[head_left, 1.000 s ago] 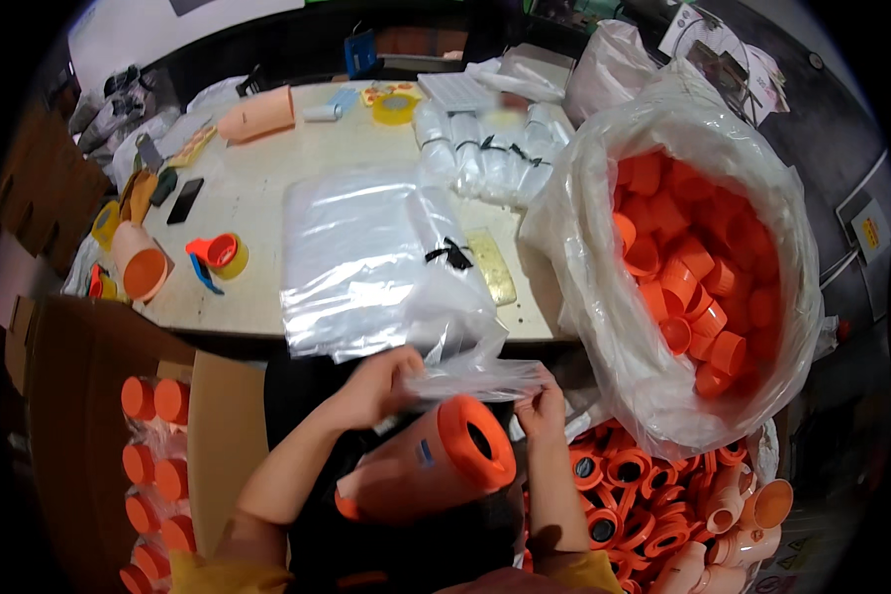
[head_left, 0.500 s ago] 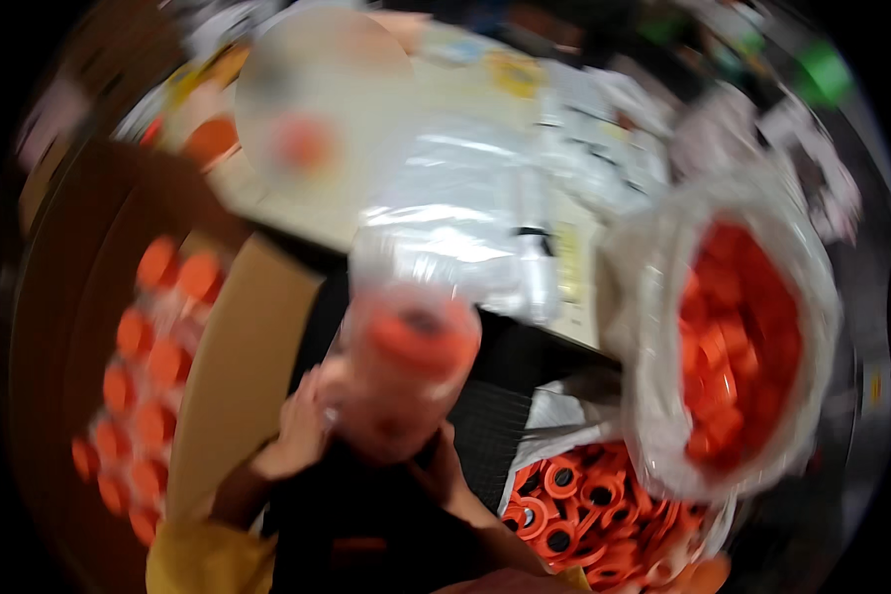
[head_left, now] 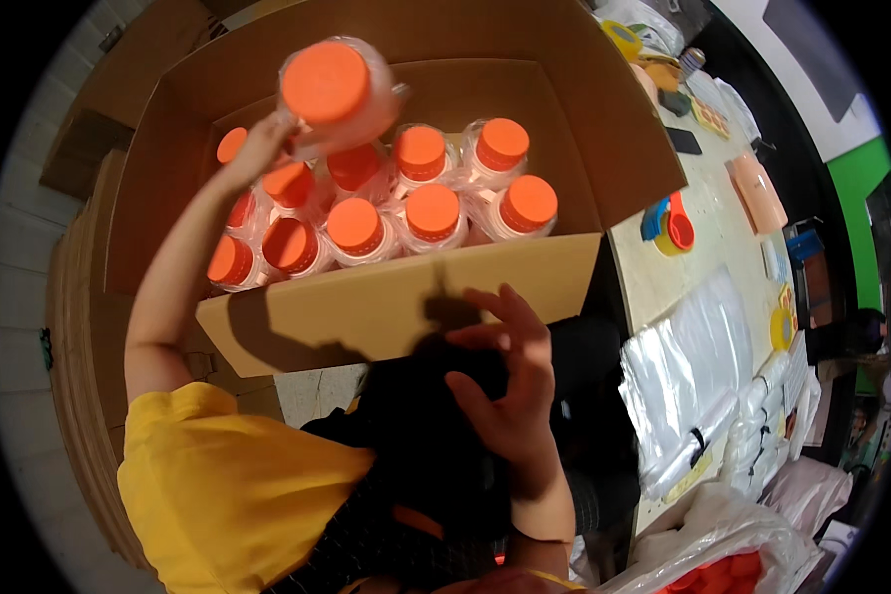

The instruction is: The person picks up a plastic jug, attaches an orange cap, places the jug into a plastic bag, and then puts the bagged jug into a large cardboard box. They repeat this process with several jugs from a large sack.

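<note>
A clear plastic bottle with a wide orange lid, wrapped in a clear bag, hangs over the open cardboard box. My left hand is closed on its side, its fingers partly hidden and slightly blurred. Below it in the box, several similar orange-lidded bottles stand upright, close together in rows, each in clear plastic. Just in front of the box's near flap, my right hand holds nothing, its fingers spread apart.
To the right a worktable carries a stack of clear plastic bags, tape rolls and a dark phone. A white sack of orange lids stands at lower right. Flattened cardboard leans on the left.
My view has turned left from the worktable to the box. The bagged bottle, formerly between both hands before my body, is now in my left hand over the box; my right hand is off it.
</note>
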Motion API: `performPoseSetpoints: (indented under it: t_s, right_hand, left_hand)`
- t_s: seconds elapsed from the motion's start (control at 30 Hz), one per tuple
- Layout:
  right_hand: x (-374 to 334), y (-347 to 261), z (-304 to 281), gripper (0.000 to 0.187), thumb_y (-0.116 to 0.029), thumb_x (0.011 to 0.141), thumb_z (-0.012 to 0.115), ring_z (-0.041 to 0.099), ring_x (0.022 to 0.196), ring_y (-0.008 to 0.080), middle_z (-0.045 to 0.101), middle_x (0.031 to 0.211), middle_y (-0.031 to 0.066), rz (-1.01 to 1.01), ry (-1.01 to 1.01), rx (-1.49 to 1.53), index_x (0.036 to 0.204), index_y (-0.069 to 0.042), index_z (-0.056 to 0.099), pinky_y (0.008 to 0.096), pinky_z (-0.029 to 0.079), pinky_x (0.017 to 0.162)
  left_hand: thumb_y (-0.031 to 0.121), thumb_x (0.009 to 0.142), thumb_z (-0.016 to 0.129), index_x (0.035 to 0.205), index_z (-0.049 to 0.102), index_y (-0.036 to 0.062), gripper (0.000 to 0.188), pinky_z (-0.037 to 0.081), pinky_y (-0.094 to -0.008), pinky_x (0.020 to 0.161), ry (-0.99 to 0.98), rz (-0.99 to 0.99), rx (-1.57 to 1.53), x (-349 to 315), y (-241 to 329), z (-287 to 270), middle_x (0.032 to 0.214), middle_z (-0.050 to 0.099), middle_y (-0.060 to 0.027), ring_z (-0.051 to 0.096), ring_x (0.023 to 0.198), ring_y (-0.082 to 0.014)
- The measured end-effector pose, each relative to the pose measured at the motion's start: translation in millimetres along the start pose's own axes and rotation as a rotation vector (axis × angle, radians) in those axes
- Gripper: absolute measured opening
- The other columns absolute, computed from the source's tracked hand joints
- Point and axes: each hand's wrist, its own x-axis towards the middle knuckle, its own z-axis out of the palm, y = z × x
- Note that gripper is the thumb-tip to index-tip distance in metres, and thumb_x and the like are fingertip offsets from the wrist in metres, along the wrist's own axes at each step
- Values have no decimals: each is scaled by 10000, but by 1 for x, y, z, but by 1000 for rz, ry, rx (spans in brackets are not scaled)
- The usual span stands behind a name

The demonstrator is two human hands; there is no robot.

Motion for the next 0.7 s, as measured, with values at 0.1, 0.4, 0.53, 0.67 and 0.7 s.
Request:
performPoseSetpoints:
  t_s: [0.1, 0.4, 0.53, 0.67, 0.7]
  right_hand:
    - [-18, 25, -7, 724, 89, 825, 721, 678, 1012, 204, 590, 1381, 163, 187, 144, 155, 1480, 4, 424, 338, 538, 933]
    - [-147, 54, -115, 532, 22, 943, 666, 566, 854, 75, 595, 1130, 54, 670, 552, -185, 1435, -19, 469, 242, 492, 813]
    - [-206, 67, -140, 455, 26, 936, 642, 545, 844, 74, 591, 1046, 33, 530, 989, -222, 1369, -13, 505, 235, 490, 798]
    - [-249, 79, -110, 412, 16, 927, 645, 553, 844, 103, 584, 1053, 39, 437, 1190, -160, 1321, -18, 529, 250, 493, 796]
    - [-267, 63, -101, 404, 35, 960, 622, 561, 943, 90, 587, 1109, 42, 512, 1196, -345, 1344, -38, 520, 246, 490, 836]
  left_hand:
    - [286, 1066, 516, 1199, 661, 68, 294, 517, -312, 656, -136, -343, -75, 67, -104, -112, 967, 691, -17, 618, 781, -118]
    - [281, 1067, 536, 1289, 600, 28, 343, 533, -342, 750, -76, -33, 617, 98, -224, 62, 1121, 650, -82, 628, 913, -185]
    - [279, 1067, 545, 1328, 573, 10, 376, 540, -355, 791, 41, 193, 674, 99, -127, 113, 1189, 632, -111, 633, 971, -215]
    - [278, 1068, 554, 1368, 546, -8, 415, 547, -369, 832, 94, 436, 519, 50, -39, 173, 1257, 614, -140, 637, 1030, -245]
    - [277, 1068, 557, 1378, 539, -13, 425, 549, -372, 843, 63, 497, 447, 38, -16, 196, 1274, 609, -147, 638, 1045, -252]
